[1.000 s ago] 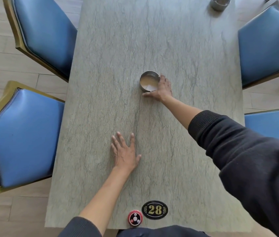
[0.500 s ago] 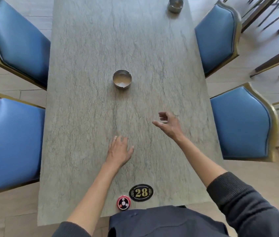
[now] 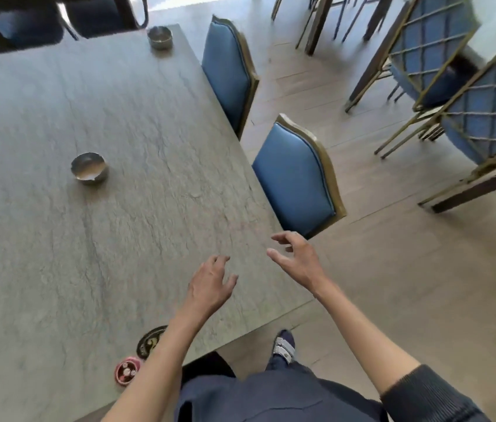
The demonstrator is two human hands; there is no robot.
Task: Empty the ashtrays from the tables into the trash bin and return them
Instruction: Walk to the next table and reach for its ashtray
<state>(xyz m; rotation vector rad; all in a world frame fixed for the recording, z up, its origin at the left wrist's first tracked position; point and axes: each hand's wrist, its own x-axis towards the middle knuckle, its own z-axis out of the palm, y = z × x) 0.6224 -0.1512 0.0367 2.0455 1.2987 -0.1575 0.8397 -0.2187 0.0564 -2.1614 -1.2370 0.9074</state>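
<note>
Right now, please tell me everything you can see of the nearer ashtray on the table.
The nearer ashtray is a small round metal bowl, dull silver, with a notched rim. It stands upright on the grey stone-look table, left of centre in the view. Its inside shows a pale patch, ash or a reflection. Nothing touches it except the table; both hands are well away.

We look down on a grey stone-patterned table [image 3: 119, 239] over pale wood-plank floor [image 3: 408, 284]. Two blue padded chairs [image 3: 295, 175] stand at its edge toward two o'clock, and more chairs [image 3: 453, 74] crowd at one o'clock.
</note>
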